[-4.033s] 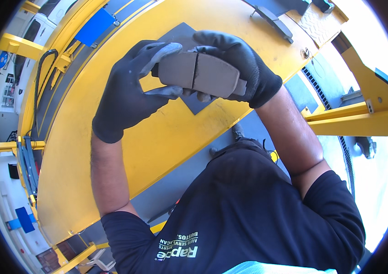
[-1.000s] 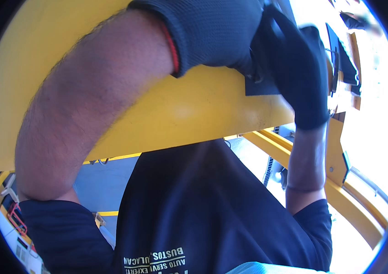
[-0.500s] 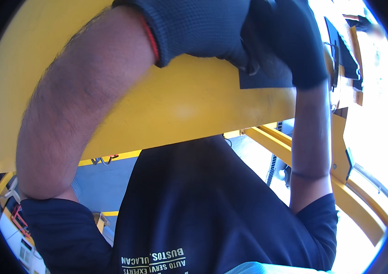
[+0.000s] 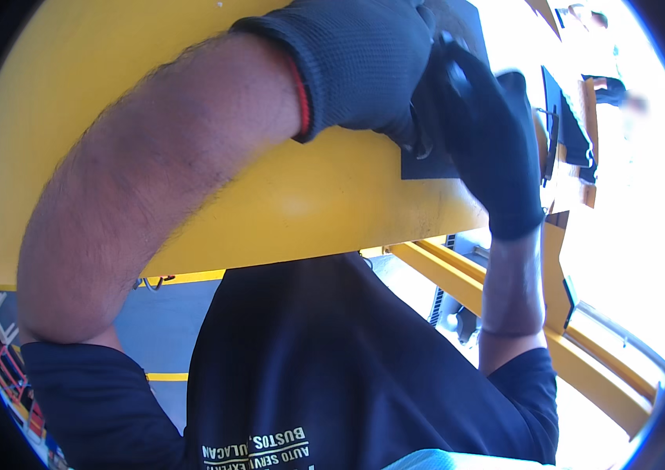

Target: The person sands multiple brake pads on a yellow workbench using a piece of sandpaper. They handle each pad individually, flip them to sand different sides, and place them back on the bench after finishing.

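Note:
My left hand (image 4: 367, 66), in a dark knit glove with a red-edged cuff, reaches across the yellow surface with its fingers curled round something I cannot make out. A small shiny bit shows at its lower edge. Against its fingertips, my right hand (image 4: 493, 145), also in a dark glove, has bent fingers, slightly blurred; what lies between them is hidden. Beneath both hands a flat black sheet (image 4: 426, 168) rests on the yellow panel (image 4: 270, 207), its upper part showing beyond the fingers.
The yellow panel's near edge runs just in front of my body. Yellow frame rails (image 4: 446, 270) slope down at the right. Beyond the right hand are a dark flat piece (image 4: 571, 129) and a glaring bright area. Grey floor (image 4: 172, 321) with yellow lines shows lower left.
Both hands have come lower in the picture, and the black sheet's upper part now shows. The right hand has turned and its fingers have shifted against the left hand.

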Demonstrator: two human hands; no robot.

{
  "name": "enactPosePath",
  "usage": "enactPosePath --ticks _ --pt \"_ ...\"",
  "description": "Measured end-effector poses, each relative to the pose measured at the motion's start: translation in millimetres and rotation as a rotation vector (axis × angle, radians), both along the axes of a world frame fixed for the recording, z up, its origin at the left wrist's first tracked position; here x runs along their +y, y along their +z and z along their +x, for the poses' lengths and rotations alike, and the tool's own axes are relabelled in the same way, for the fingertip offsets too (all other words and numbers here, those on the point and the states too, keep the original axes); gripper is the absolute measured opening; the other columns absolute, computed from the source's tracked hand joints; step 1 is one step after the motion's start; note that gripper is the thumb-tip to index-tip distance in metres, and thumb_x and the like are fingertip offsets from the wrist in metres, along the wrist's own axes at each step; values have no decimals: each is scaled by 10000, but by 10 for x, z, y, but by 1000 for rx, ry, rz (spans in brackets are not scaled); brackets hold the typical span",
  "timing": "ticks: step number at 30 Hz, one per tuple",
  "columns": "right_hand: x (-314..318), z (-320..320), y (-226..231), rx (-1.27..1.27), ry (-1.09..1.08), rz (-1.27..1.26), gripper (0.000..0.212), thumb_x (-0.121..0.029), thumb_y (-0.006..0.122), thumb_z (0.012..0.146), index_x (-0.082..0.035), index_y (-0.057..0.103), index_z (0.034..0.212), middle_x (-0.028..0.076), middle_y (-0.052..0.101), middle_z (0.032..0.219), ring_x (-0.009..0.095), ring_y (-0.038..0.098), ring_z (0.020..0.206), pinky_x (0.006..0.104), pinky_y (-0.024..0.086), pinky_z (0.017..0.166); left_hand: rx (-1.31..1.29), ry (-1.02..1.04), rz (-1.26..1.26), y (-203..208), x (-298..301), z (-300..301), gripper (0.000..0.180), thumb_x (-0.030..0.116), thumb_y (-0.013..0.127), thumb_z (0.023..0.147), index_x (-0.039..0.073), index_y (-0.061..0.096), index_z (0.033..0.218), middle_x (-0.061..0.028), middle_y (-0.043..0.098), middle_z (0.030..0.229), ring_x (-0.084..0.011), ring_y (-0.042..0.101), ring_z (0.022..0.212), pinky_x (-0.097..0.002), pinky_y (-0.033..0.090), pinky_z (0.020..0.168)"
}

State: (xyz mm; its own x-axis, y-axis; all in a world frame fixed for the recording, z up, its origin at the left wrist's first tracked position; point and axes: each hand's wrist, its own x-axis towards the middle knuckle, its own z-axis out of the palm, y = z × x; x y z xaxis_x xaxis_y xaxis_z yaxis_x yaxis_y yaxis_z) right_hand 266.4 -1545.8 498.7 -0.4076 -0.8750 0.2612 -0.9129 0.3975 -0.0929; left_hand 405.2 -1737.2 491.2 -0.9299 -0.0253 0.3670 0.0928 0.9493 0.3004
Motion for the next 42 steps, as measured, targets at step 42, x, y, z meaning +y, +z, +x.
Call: enactPosePath --ticks 42 --pt "805 -91 205 -1579 82 -874 628 -464 480 1126 -3 486 1554 211 642 1382 264 699 1139 384 593 928 -136 82 -171 20 100 -60 1271 840 792 695 -78 502 1526 -240 468 1634 -377 422 1538 -517 295 1271"
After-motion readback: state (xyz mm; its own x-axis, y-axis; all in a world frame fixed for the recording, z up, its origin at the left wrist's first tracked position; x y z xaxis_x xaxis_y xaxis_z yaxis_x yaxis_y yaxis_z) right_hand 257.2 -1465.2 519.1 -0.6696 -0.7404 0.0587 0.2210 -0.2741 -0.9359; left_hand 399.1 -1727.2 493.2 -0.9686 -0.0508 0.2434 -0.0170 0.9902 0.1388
